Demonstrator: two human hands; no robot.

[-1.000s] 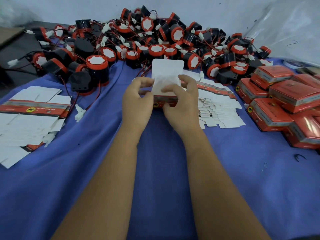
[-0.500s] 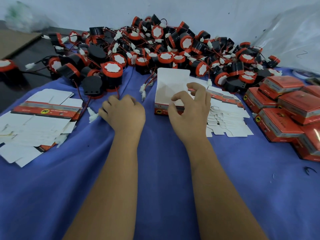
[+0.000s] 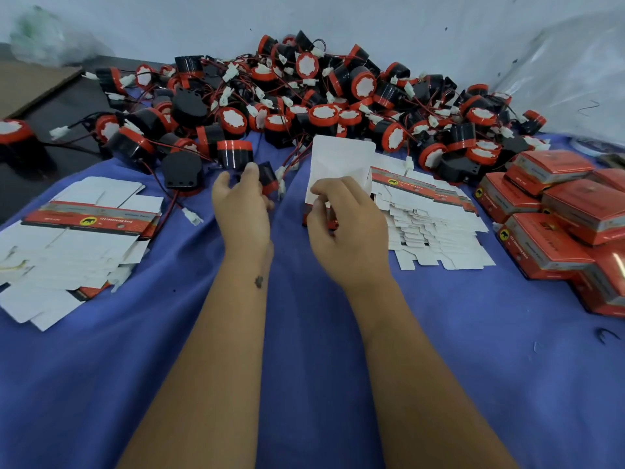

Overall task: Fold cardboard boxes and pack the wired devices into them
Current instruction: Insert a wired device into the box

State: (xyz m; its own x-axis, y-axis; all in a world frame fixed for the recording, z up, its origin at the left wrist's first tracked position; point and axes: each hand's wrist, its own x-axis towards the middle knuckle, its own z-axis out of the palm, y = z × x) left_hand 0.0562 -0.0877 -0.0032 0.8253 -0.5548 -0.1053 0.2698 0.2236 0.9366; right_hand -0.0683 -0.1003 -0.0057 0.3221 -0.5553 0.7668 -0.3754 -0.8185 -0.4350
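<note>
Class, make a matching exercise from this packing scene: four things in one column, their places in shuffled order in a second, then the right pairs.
1 finished red boxes
2 pile of wired devices
3 open box
4 wired device

A along the back wall
B at the left hand
C stacked far right
D held by the right hand

Pairs: 1-C, 2-A, 3-D, 4-B

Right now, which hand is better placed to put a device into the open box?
Left. The left hand already grips a wired device beside the open box, while the right hand is busy holding that box.
</note>
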